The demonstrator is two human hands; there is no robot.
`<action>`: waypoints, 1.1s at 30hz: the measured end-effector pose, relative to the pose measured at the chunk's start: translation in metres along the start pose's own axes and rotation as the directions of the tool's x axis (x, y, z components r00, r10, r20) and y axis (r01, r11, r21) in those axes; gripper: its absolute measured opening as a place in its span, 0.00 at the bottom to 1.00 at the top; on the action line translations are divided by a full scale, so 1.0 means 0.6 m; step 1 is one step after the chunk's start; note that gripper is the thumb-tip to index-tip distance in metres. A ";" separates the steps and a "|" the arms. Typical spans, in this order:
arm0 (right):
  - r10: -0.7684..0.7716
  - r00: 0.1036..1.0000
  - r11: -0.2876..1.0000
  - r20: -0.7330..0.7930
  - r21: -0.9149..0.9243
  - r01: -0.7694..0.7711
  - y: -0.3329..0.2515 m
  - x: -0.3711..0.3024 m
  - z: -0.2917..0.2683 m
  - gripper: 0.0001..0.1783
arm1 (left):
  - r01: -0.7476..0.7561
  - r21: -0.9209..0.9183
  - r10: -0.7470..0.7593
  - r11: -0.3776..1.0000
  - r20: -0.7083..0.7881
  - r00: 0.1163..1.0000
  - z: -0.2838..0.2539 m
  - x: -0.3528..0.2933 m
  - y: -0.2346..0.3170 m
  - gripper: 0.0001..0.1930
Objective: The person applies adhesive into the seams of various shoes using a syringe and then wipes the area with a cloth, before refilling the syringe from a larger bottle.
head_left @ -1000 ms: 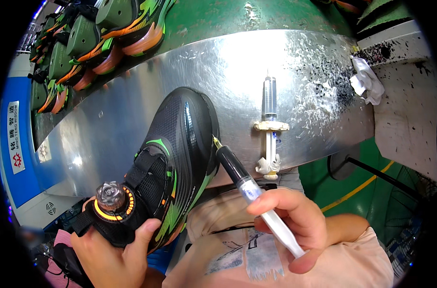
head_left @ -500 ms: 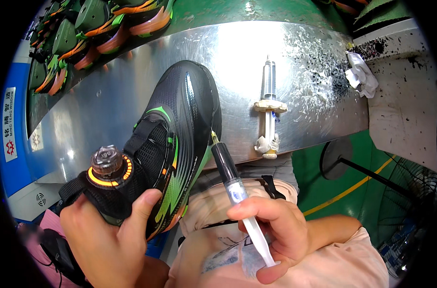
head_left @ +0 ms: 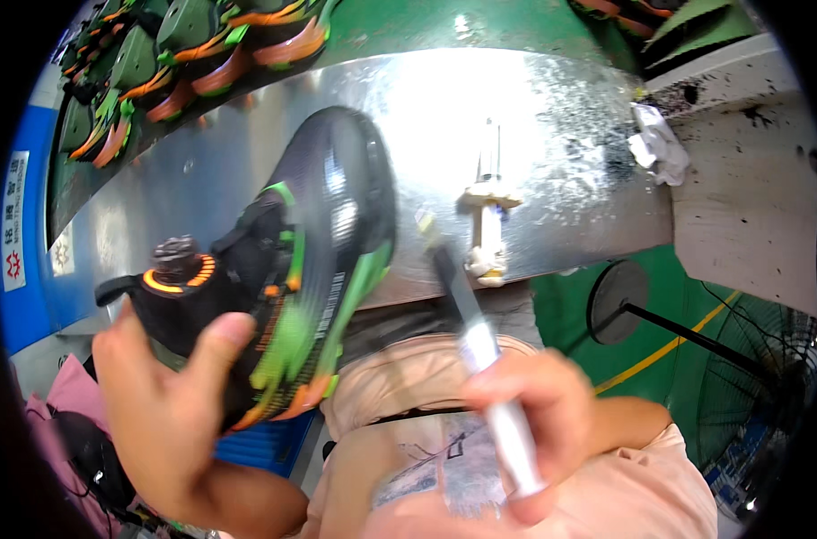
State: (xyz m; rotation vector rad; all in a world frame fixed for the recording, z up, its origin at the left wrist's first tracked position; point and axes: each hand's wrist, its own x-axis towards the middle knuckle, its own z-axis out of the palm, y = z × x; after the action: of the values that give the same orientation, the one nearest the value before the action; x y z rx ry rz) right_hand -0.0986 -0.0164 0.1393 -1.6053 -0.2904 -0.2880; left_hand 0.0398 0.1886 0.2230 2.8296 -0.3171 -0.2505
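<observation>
My left hand [head_left: 171, 395] grips a black sports shoe [head_left: 323, 211] by its heel and collar, toe pointing away from me. Green and orange patterns run along the shoe's side, and a round dial with an orange ring [head_left: 182, 269] sits at its ankle. In my right hand [head_left: 539, 418] is a syringe [head_left: 469, 314] with dark liquid in its front part, smeared by motion. Its needle tip is apart from the shoe, to the right of it. A second syringe [head_left: 489, 211], with a whitish crusted flange, lies on the metal table beyond.
The shiny metal table [head_left: 220, 171] has dark specks at its right side. A crumpled white tissue [head_left: 658, 148] lies by its right edge. Several similar shoes [head_left: 193, 49] stand at the far left. A black round-based stand [head_left: 618, 303] and a fan [head_left: 759, 368] are at the right.
The right hand has drawn the syringe's tip away from the shoe's edge, toward the right. My left hand has shifted left a little with the shoe and tilted it.
</observation>
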 end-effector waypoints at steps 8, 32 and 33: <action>0.319 0.900 0.400 -0.296 -0.819 -0.411 -0.010 -0.027 -0.265 0.31 | -0.090 -0.439 -0.051 0.894 -0.300 0.953 0.010 -0.009 -0.096 0.28; 0.555 0.828 0.574 -0.083 -0.682 -0.453 -0.015 0.013 -0.135 0.46 | -0.898 0.105 0.903 0.428 -0.081 0.421 0.011 0.057 -0.026 0.23; 0.625 0.778 0.589 -0.071 -0.611 -0.529 -0.025 0.004 -0.132 0.46 | -0.889 0.112 0.893 0.445 -0.126 0.431 0.021 0.041 -0.033 0.23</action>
State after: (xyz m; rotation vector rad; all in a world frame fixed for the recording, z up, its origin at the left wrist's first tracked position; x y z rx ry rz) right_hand -0.1024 -0.0944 0.1582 -2.2688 0.2687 0.2998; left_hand 0.0645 0.1978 0.2019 2.2291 -1.7100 0.2406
